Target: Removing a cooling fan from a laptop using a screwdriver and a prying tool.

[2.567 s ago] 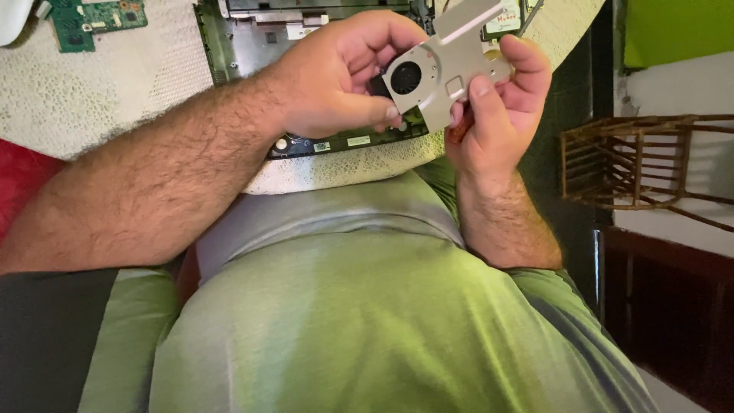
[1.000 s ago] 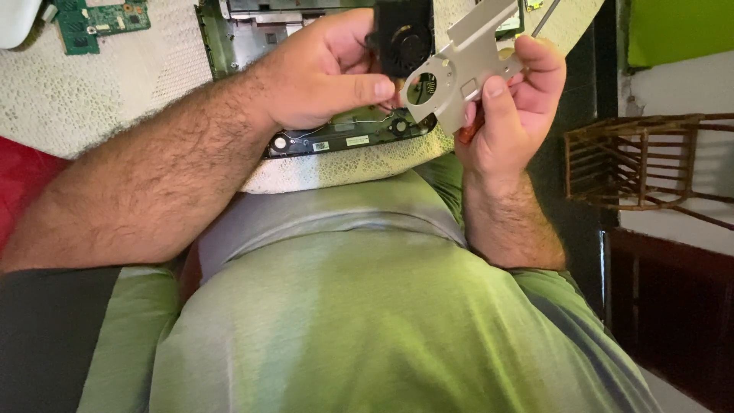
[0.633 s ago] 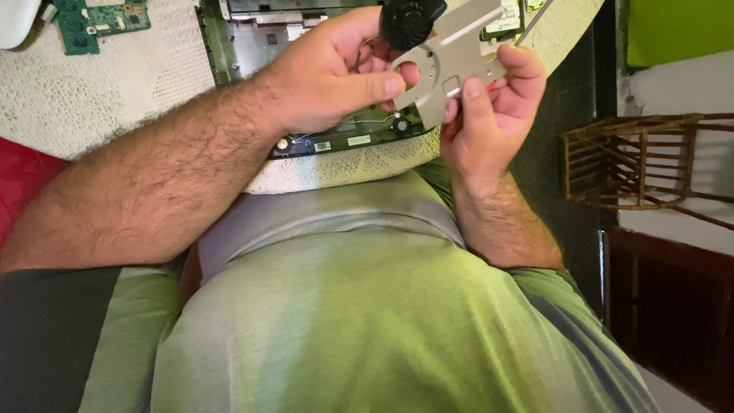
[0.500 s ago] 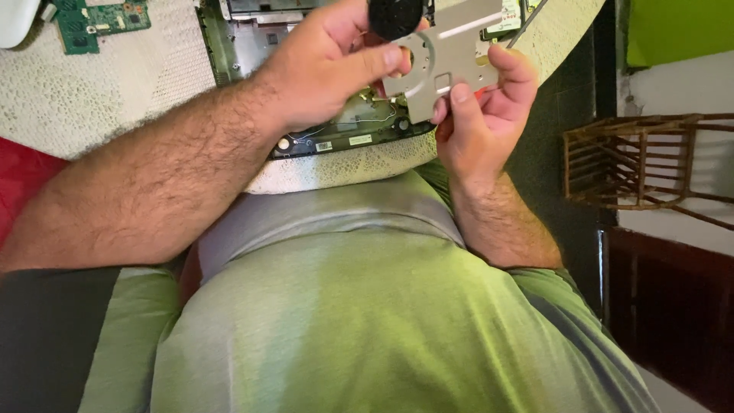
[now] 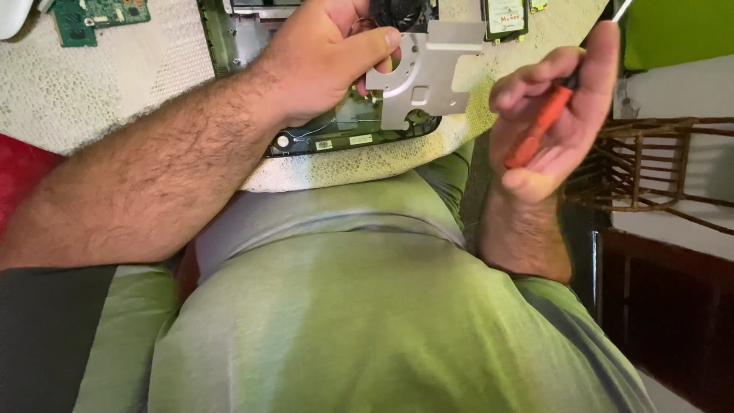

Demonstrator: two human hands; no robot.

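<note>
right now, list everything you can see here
metal bracket: 1, silver, held above the open device
fan: 1, black, at the bracket's top edge
screwdriver: 1, orange handle, in right palm
open device: 1, grey-green shell, on the cloth
circuit board: 1, green, top left
cloth: 1, white, covers the table
wicker rack: 1, brown, right
shirt: 1, green, bottom
left hand: fingers pinch the bracket
right hand: curled around the screwdriver
</note>
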